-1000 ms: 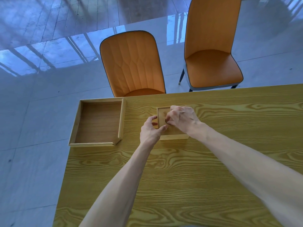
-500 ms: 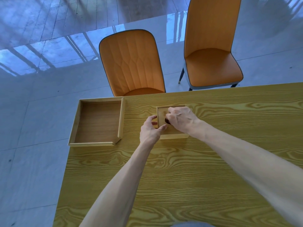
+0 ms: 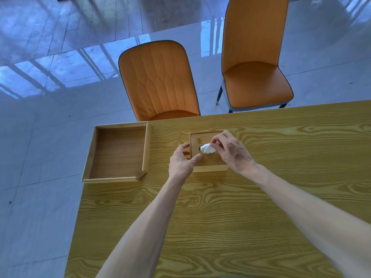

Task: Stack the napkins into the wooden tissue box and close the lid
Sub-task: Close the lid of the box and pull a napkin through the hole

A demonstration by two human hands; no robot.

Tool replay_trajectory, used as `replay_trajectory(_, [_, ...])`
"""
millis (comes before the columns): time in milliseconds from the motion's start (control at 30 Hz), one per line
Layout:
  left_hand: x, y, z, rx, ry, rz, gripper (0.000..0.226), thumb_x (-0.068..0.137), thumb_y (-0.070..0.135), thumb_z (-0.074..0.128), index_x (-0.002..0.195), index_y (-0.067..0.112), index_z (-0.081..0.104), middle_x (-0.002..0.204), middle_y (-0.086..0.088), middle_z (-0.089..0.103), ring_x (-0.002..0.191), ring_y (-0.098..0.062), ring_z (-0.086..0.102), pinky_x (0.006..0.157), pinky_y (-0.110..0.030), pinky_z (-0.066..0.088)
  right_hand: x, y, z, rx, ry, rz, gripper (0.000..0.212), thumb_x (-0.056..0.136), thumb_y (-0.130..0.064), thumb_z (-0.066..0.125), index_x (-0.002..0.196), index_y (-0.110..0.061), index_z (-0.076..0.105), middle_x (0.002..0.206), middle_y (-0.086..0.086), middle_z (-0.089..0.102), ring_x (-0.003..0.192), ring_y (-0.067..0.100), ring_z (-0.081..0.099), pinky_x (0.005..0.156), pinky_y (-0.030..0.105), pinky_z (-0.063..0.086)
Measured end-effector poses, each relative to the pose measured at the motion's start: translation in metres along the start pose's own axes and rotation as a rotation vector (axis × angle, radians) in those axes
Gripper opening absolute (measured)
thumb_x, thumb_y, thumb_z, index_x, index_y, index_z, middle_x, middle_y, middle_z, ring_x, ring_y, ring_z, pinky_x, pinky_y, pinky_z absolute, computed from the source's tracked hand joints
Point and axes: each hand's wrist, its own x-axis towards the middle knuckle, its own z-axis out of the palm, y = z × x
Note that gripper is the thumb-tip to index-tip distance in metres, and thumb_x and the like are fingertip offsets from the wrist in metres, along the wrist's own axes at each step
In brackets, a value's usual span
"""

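Napkins were boxed and the lid (image 3: 202,138) sat closed; you were only dressing the top sheet.

Box (image 3: 208,167) stood on the tabletop (image 3: 220,207), right of an empty tray (image 3: 118,178), with no loose napkins in sight, so I judged the task nearly done. Your right hand (image 3: 230,151) pinched the white napkin (image 3: 207,148) poking from the lid's slot, thumb and fingers closed on it. Your left hand (image 3: 181,161) braced the box's left side, thumb on the lid, fingers curled at the wall. What remained, by my guess, was letting go.
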Motion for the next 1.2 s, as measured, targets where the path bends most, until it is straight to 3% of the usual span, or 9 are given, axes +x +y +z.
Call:
replay_trajectory(167, [0.000, 0.000, 0.000, 0.005, 0.002, -0.003, 0.064, 0.080, 0.032, 0.079, 0.137, 0.026, 0.051, 0.117, 0.002, 0.064, 0.101, -0.018, 0.066, 0.091, -0.042, 0.056, -0.008, 0.007, 0.003, 0.136, 0.049, 0.017, 0.018, 0.098, -0.021, 0.056, 0.104, -0.007, 0.064, 0.096, -0.002, 0.051, 0.075, 0.008, 0.052, 0.071, 0.014, 0.041])
replay_trajectory(333, [0.000, 0.000, 0.000, 0.016, 0.004, -0.001, 0.064, 0.080, 0.033, 0.079, 0.137, 0.026, 0.051, 0.117, 0.002, 0.065, 0.101, -0.018, 0.067, 0.090, -0.043, 0.056, -0.006, 0.005, 0.000, 0.136, 0.032, 0.046, 0.036, 0.096, -0.041, 0.055, 0.116, -0.012, 0.064, 0.099, -0.003, 0.051, 0.069, 0.003, 0.051, 0.073, 0.025, 0.051])
replay_trajectory(400, [0.000, 0.000, 0.000, 0.016, 0.002, 0.000, 0.064, 0.080, 0.033, 0.079, 0.137, 0.026, 0.051, 0.119, 0.000, 0.066, 0.101, -0.018, 0.067, 0.090, -0.044, 0.056, -0.003, 0.001, 0.002, 0.041, 0.003, 0.042, 0.043, 0.091, -0.047, 0.060, 0.119, -0.014, 0.066, 0.100, -0.001, 0.053, 0.070, 0.009, 0.055, 0.071, 0.028, 0.054])
replay_trajectory(500, [0.000, 0.000, 0.000, 0.018, 0.003, 0.004, 0.063, 0.080, 0.033, 0.079, 0.136, 0.026, 0.051, 0.120, -0.001, 0.066, 0.102, -0.018, 0.066, 0.090, -0.043, 0.056, 0.000, -0.005, 0.006, -0.044, 0.042, 0.071, 0.032, 0.090, -0.040, 0.065, 0.108, -0.014, 0.073, 0.099, 0.003, 0.058, 0.076, 0.019, 0.063, 0.068, 0.032, 0.057])
replay_trajectory(633, [0.000, 0.001, 0.001, 0.023, 0.003, 0.004, 0.063, 0.081, 0.033, 0.078, 0.137, 0.027, 0.051, 0.120, 0.000, 0.066, 0.101, -0.018, 0.066, 0.090, -0.044, 0.056, 0.000, -0.010, 0.012, -0.027, 0.101, 0.148, 0.026, 0.087, -0.039, 0.067, 0.099, -0.018, 0.077, 0.095, 0.000, 0.060, 0.075, 0.017, 0.061, 0.060, 0.027, 0.049])
replay_trajectory(800, [0.001, 0.000, 0.000, 0.018, -0.006, 0.009, 0.063, 0.082, 0.032, 0.078, 0.138, 0.026, 0.050, 0.121, 0.000, 0.065, 0.100, -0.017, 0.065, 0.088, -0.038, 0.056, -0.003, -0.010, 0.019, 0.155, 0.200, 0.284, 0.020, 0.084, -0.041, 0.070, 0.092, -0.024, 0.076, 0.091, -0.005, 0.055, 0.068, 0.008, 0.051, 0.055, 0.023, 0.042])
replay_trajectory(933, [0.001, 0.000, -0.001, 0.015, -0.012, 0.010, 0.064, 0.082, 0.032, 0.078, 0.139, 0.025, 0.049, 0.122, 0.000, 0.064, 0.100, -0.017, 0.065, 0.084, -0.035, 0.055, -0.005, -0.006, 0.020, 0.333, 0.188, 0.276, 0.021, 0.086, -0.042, 0.069, 0.098, -0.025, 0.072, 0.092, -0.002, 0.049, 0.063, 0.003, 0.045, 0.057, 0.023, 0.047])
replay_trajectory(1200, [0.001, -0.001, 0.000, 0.005, -0.004, 0.007, 0.064, 0.081, 0.032, 0.078, 0.138, 0.025, 0.049, 0.121, 0.000, 0.064, 0.101, -0.018, 0.065, 0.088, -0.037, 0.055, -0.008, -0.009, 0.017, 0.563, 0.133, 0.227, 0.014, 0.094, -0.039, 0.057, 0.101, -0.027, 0.061, 0.092, 0.001, 0.043, 0.073, 0.005, 0.044, 0.068, 0.016, 0.048])
